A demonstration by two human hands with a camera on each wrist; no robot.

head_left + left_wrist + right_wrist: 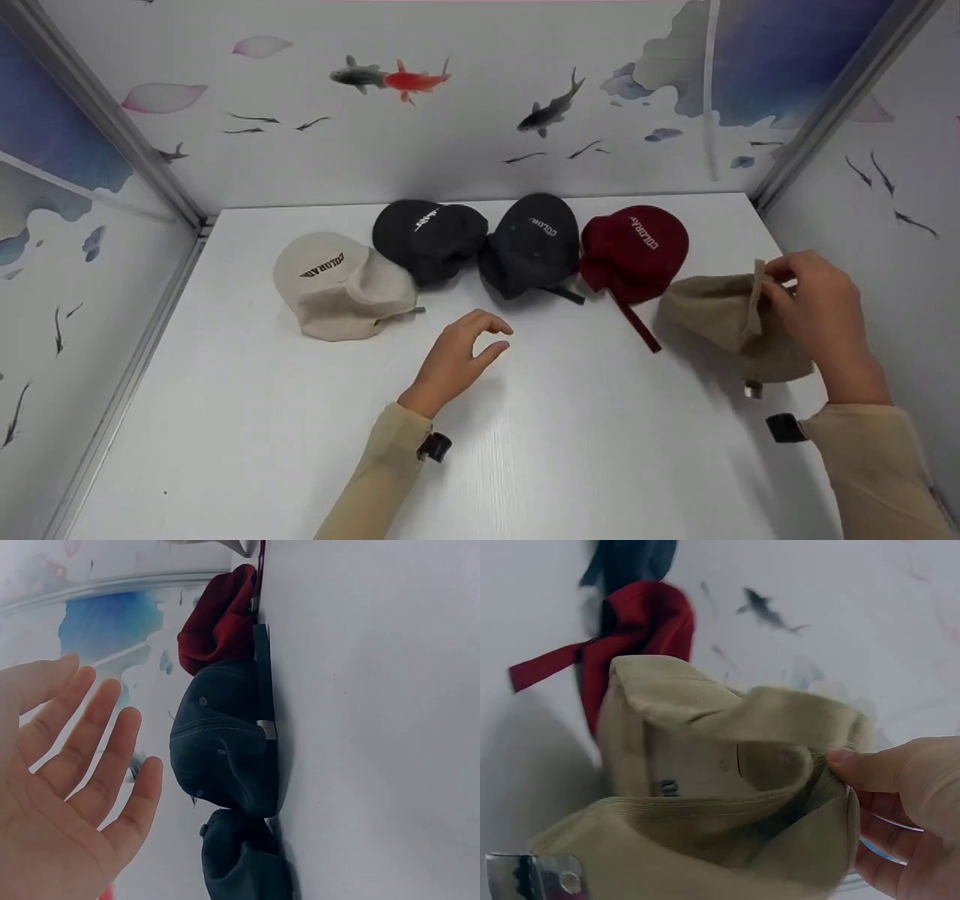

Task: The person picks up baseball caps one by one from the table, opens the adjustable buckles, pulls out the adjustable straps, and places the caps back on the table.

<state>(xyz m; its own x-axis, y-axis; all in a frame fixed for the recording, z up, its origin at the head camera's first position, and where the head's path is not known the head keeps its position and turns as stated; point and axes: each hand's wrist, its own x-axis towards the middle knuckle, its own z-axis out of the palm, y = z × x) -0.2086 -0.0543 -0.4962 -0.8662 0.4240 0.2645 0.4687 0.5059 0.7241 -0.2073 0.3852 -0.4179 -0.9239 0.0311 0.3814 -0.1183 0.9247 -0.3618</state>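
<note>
My right hand point(825, 319) pinches the edge of a khaki cap point(709, 311) at the right side of the table. In the right wrist view the thumb presses on the fabric of this cap point(705, 840), its inside facing the camera and a metal buckle point(536, 875) at lower left. My left hand point(454, 360) hovers over the middle of the table, fingers loosely bent and holding nothing. In the left wrist view that hand point(75, 780) is apart from the caps. Nearest to it are a navy cap point(536, 240) and a black cap point(427, 232).
A dark red cap point(637, 251) with its strap point(637, 326) sticking out lies left of the khaki one. At the left end lies a cream cap point(337, 285). The white table point(570, 450) is enclosed by printed panels point(450, 150) at back and sides.
</note>
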